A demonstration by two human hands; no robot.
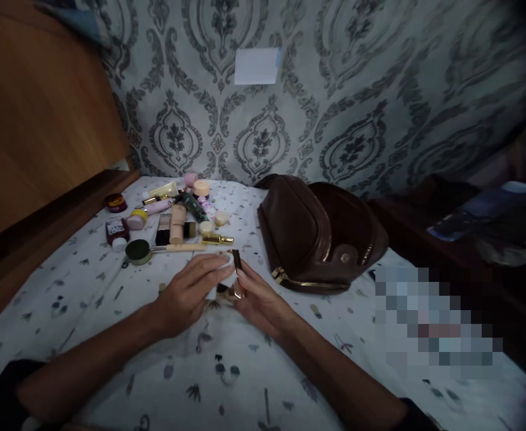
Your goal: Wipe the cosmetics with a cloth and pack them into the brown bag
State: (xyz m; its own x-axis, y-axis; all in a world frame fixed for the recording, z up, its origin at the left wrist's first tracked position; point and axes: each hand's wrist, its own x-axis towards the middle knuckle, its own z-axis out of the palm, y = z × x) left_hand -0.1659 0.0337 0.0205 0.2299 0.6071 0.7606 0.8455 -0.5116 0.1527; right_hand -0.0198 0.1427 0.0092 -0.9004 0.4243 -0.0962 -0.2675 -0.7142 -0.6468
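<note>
My left hand is closed on a white wipe, a folded piece that shows around the fingers. It presses the wipe against a slim, shiny gold-edged case. My right hand grips this case upright from the right, thumb along its edge. Exactly what the case contains cannot be made out. Just beyond the hands lie a gold tube, a brush with a pale handle and a round dark green jar.
Behind sit a beige tube, a dark red jar, a dark red bottle and several other cosmetics. An unzipped brown leather bag stands to the right on the patterned sheet. Wooden furniture borders the left; a blurred patch covers something at right.
</note>
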